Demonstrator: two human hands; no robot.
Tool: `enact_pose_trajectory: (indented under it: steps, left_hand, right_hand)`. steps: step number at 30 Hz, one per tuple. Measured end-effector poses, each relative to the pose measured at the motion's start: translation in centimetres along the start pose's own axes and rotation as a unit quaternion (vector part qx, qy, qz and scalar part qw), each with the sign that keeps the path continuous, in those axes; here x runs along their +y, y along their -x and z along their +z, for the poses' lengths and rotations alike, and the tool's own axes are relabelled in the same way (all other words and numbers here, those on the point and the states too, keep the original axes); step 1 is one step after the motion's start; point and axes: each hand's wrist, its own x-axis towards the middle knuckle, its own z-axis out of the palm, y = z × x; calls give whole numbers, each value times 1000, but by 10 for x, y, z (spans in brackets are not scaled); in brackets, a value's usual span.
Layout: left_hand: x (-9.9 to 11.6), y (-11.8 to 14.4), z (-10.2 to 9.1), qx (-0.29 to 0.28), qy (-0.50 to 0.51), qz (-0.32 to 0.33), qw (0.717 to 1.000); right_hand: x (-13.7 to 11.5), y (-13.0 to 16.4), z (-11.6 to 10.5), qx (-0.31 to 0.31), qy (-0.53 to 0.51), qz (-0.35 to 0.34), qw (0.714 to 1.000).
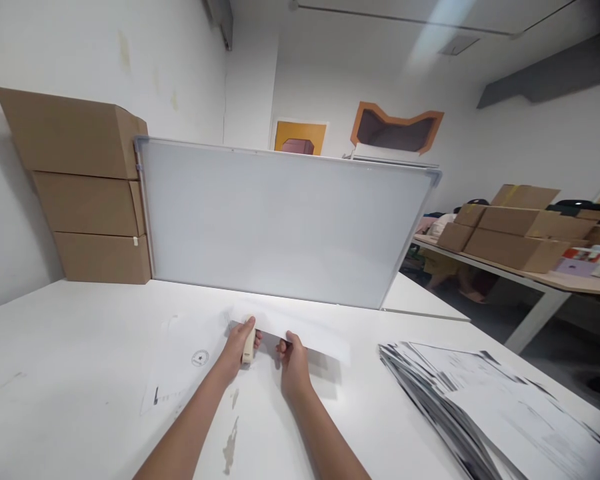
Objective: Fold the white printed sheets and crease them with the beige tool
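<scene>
A cream-coloured stapler (249,347) sits in the lower middle of the frame on a white table (80,333), with the person's left hand (237,347) closed around it at the corner of a white sheet (300,330), which the right hand (294,360) pinches by its near edge. One stamped sheet (190,373) lies flat at the left, while a large fanned stack of printed papers (480,393) waits at the lower right, so most of the fastening seems left. Shut cardboard boxes (90,193) stand stacked at upper left beside a whiteboard (280,227); their contents cannot be seen.
</scene>
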Motion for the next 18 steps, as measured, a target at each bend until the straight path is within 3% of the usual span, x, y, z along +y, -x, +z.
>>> enact_pose_trajectory:
  steps: [10,18]
  left_hand:
    - [2,4,-1,-56,-47,2,997]
    - [0,3,-2,-60,-57,-15,997]
  right_hand:
    - [-1,4,2,-13,29,8,999]
    - [0,4,2,-22,38,5,999]
